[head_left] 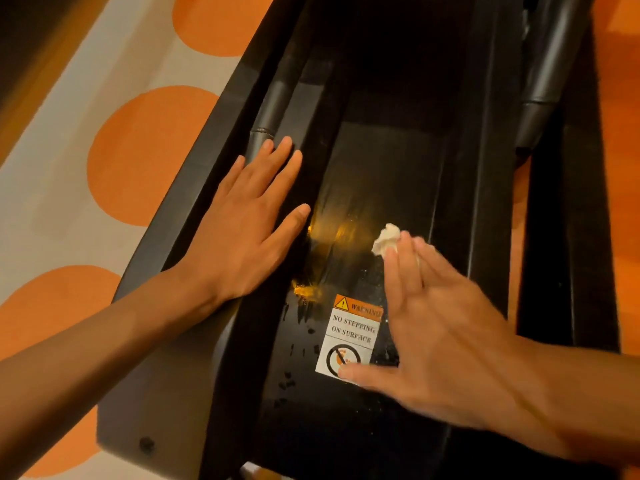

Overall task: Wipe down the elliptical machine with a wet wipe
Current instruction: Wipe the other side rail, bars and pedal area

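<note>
Our left hand (242,230) lies flat, palm down, its fingers straight and slightly spread and the thumb held out to the right. Its bare forearm (86,348) comes in from the lower left. Our right hand (446,341) reaches in from the lower right, also palm down, a little blurred. Its fingers (403,268) are straight and close together, tips pressing on a crumpled wipe (386,239). Its thumb (367,374) sticks out to the left. Our hands are apart.
</note>
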Demonstrator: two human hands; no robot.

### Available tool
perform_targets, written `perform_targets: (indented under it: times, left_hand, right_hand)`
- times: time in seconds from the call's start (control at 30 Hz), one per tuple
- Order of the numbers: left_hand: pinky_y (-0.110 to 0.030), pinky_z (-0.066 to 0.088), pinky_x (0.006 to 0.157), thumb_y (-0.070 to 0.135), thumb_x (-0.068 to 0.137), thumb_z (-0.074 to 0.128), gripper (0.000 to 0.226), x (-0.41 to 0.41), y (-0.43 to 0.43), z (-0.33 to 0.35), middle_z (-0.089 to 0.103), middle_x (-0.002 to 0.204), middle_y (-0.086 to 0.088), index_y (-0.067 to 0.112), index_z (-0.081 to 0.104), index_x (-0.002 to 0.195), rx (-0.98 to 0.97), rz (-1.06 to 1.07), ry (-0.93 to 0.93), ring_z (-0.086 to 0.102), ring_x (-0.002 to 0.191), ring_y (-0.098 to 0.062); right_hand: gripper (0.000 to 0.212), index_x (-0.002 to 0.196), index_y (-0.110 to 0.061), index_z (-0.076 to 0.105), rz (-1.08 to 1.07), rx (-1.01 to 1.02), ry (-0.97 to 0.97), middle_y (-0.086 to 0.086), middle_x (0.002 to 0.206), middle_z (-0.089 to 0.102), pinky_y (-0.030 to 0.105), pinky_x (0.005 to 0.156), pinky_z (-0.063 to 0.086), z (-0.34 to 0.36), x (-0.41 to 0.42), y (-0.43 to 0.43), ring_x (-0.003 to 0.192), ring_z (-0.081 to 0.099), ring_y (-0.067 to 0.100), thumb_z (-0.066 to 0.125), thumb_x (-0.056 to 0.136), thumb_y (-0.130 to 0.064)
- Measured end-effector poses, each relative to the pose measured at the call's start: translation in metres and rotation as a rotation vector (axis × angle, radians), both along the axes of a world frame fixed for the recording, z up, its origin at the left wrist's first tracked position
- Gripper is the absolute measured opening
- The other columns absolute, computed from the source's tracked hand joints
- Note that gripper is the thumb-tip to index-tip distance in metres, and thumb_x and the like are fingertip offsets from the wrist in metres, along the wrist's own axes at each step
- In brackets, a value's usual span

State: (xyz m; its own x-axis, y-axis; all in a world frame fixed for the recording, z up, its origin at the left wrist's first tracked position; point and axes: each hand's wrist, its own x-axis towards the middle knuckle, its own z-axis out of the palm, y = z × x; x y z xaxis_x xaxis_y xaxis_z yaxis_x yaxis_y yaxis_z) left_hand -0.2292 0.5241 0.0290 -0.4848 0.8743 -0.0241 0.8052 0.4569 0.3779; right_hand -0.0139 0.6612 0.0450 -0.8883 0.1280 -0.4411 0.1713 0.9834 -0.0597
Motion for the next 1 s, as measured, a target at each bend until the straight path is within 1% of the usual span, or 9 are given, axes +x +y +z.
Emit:
perform_targets:
  times: [0.07,0.13,0.3,0.43,0.63,0.7,0.8,0.9,1.0]
  left_hand:
    - [-0.028,-0.01,0.128,0.057,0.103,0.023,0.074,-0.001,-0.002,-0.002,0.005,0.174,0.004,0.019,0.016,0.166,-0.006,-0.012,-0.004,-0.005,0.16,-0.009]
    - [-0.028,-0.009,0.128,0.058,0.102,0.023,0.076,-0.002,-0.004,-0.005,0.004,0.174,0.005,0.02,0.014,0.166,-0.006,-0.03,-0.001,-0.007,0.16,-0.008]
    - [-0.03,-0.009,0.128,0.06,0.099,0.02,0.079,-0.002,-0.007,-0.003,-0.002,0.174,0.003,0.019,0.006,0.166,-0.048,-0.089,0.009,-0.01,0.159,-0.009]
    - [-0.037,-0.005,0.13,0.061,0.101,0.015,0.081,0.015,-0.022,0.001,-0.004,0.174,-0.002,0.014,0.004,0.166,-0.1,-0.113,0.126,-0.01,0.16,-0.013]
    - [-0.034,-0.01,0.129,0.062,0.102,0.012,0.082,0.034,-0.046,0.002,-0.005,0.174,-0.006,0.012,0.001,0.165,-0.083,-0.1,0.16,-0.012,0.16,-0.016]
    - [-0.034,-0.009,0.128,0.062,0.102,0.012,0.083,0.036,-0.053,0.003,-0.004,0.173,-0.01,0.009,0.003,0.165,-0.079,-0.109,0.183,-0.009,0.16,-0.019]
    - [-0.038,-0.005,0.129,0.062,0.103,0.014,0.084,0.037,-0.065,0.001,-0.004,0.173,-0.013,0.006,0.004,0.165,-0.079,-0.153,0.207,-0.007,0.161,-0.023]
    - [-0.039,-0.003,0.13,0.062,0.104,0.016,0.084,0.039,-0.071,-0.001,-0.003,0.173,-0.015,0.005,0.005,0.165,-0.063,-0.168,0.208,-0.007,0.161,-0.023]
    - [-0.039,0.0,0.13,0.058,0.106,0.02,0.081,0.04,-0.072,-0.002,0.003,0.173,-0.016,0.002,0.011,0.164,-0.022,-0.174,0.216,-0.002,0.161,-0.023]
  right_hand:
    - [0.134,0.128,0.023,0.051,-0.035,-0.128,-0.103,0.044,0.136,0.049,0.05,0.12,0.012,-0.006,0.031,-0.021,0.13,0.049,0.057,0.044,0.07,-0.098]
    - [0.127,0.128,0.02,0.054,0.03,-0.096,-0.174,0.041,0.136,0.052,0.048,0.119,0.011,-0.01,0.042,-0.023,0.131,0.05,0.054,0.044,0.074,-0.095]
    - [0.12,0.163,-0.013,0.012,0.037,-0.107,-0.145,0.004,0.171,0.007,0.038,0.128,-0.003,0.035,0.018,0.003,0.157,0.009,0.015,-0.004,0.077,-0.096]
    - [0.128,0.162,-0.006,-0.001,0.034,0.068,-0.081,0.012,0.171,0.006,0.034,0.126,-0.003,0.028,0.002,0.025,0.158,0.007,0.021,-0.003,0.074,-0.099]
    - [0.135,0.144,-0.001,0.042,-0.119,0.206,-0.03,0.014,0.138,0.055,0.042,0.121,0.032,0.016,-0.058,0.08,0.129,0.053,0.027,-0.007,0.069,-0.101]
    - [0.141,0.152,0.002,0.028,-0.097,0.238,-0.142,0.021,0.151,0.042,0.041,0.124,0.028,0.021,-0.047,0.051,0.141,0.041,0.032,-0.008,0.066,-0.102]
    - [0.136,0.158,0.003,-0.012,0.07,0.1,-0.288,0.024,0.166,-0.012,0.04,0.129,0.005,0.026,0.008,-0.012,0.157,-0.006,0.034,0.004,0.071,-0.101]
    - [0.123,0.145,0.014,0.04,0.082,0.012,-0.195,0.033,0.153,0.038,0.046,0.117,0.029,0.019,0.047,-0.047,0.144,0.038,0.044,0.025,0.085,-0.093]
    - [0.121,0.153,0.009,0.03,-0.041,-0.037,-0.156,0.027,0.162,0.024,0.049,0.121,0.031,0.018,0.039,-0.053,0.151,0.028,0.039,0.012,0.087,-0.092]
